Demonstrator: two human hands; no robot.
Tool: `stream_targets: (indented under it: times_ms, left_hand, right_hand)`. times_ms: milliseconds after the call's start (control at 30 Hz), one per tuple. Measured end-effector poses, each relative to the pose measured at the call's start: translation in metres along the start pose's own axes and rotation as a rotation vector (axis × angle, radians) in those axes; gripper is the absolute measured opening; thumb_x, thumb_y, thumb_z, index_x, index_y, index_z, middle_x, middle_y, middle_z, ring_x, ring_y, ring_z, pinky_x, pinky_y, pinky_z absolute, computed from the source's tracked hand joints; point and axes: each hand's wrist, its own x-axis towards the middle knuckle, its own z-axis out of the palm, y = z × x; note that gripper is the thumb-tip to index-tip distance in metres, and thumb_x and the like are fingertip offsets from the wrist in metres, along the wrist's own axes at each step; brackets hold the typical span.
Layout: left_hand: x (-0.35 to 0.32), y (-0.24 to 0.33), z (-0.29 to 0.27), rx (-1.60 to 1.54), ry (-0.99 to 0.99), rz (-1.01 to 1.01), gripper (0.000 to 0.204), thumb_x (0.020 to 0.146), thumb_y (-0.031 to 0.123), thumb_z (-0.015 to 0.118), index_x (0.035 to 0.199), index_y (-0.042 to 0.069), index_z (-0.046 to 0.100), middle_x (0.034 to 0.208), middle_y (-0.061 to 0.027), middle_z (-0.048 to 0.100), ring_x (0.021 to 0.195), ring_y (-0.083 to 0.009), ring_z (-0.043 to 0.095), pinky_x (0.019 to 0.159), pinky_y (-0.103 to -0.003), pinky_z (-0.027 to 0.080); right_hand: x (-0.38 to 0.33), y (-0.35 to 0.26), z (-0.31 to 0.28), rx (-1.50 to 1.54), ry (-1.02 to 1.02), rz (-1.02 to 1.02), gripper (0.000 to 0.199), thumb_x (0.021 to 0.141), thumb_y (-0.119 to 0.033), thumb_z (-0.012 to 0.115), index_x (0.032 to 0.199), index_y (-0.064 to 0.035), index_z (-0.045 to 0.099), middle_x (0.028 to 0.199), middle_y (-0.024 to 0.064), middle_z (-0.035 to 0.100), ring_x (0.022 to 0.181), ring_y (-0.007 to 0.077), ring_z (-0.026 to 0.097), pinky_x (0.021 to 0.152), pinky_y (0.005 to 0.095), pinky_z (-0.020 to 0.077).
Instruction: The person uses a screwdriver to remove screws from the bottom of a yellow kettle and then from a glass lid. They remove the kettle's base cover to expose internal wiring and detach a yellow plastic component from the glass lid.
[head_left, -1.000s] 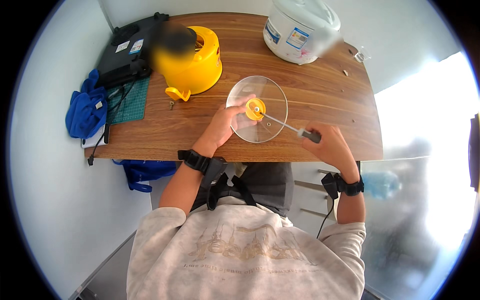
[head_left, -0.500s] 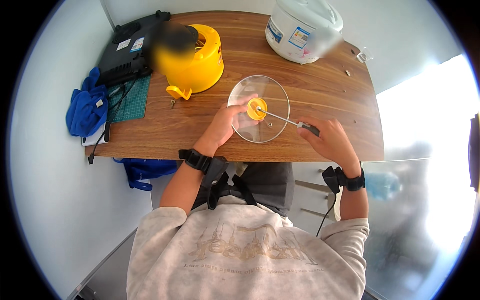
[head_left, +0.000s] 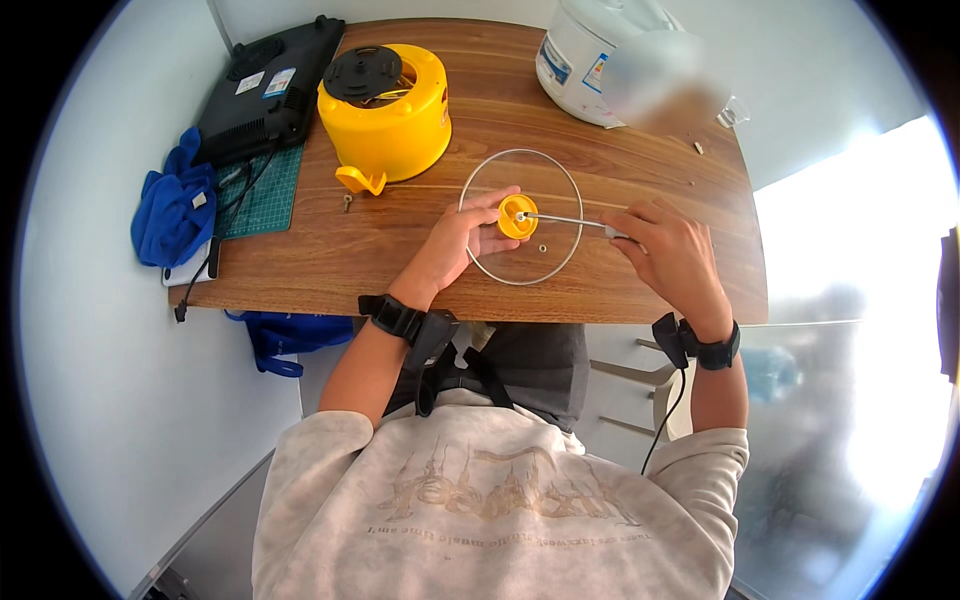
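My left hand (head_left: 440, 255) is closed on a clear round glass lid (head_left: 545, 178) with a metal rim, its fingers around the yellow knob (head_left: 516, 231) at the centre. Whether the fingertips press the glass or only the knob is hard to tell. In my right hand (head_left: 675, 255) is a screwdriver (head_left: 570, 219), its grey-and-white handle mostly covered by the fingers. The shaft points left, and its tip meets the middle of the knob. A small nut (head_left: 543, 248) shows through the lid's lower part.
Beyond my left hand stands a yellow round appliance housing (head_left: 415, 135) with a black disc on top. A small screw-like metal piece (head_left: 347, 203) lies near it. Farther left are a black appliance (head_left: 265, 90), a green cutting mat (head_left: 265, 195) and a blue cloth (head_left: 172, 225). A white cooker (head_left: 570, 60) stands far right.
My right hand has moved slightly right and up, and its fingers now wrap over the screwdriver handle. The shaft lies flatter. My left hand and the lid have barely moved.
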Motion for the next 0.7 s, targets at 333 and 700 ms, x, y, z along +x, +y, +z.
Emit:
stream_targets:
  times_ms: [333, 700]
  left_hand:
    - [-0.0006, 0.0009, 0.0016, 0.006, 0.018, -0.010, 0.048, 0.105, 0.014, 0.036, 0.150, -0.001, 0.042, 0.143, -0.0236, 0.054, 0.123, -0.0363, 0.062, 0.105, -0.039, 0.052]
    - [-0.0003, 0.0006, 0.0016, -0.001, 0.013, 0.001, 0.048, 0.105, 0.012, 0.035, 0.150, -0.001, 0.043, 0.143, -0.0239, 0.054, 0.122, -0.0362, 0.063, 0.104, -0.039, 0.052]
  right_hand:
    - [-0.0002, 0.0040, 0.0023, 0.018, -0.010, -0.021, 0.026, 0.081, -0.013, 0.074, 0.107, -0.0157, 0.074, 0.089, 0.0035, 0.067, 0.082, 0.0260, 0.066, 0.068, 0.0387, 0.0534]
    - [-0.0003, 0.0026, 0.0004, 0.030, -0.015, -0.025, 0.028, 0.081, -0.012, 0.073, 0.109, -0.0159, 0.075, 0.092, 0.0041, 0.069, 0.082, 0.0265, 0.066, 0.069, 0.0390, 0.0536]
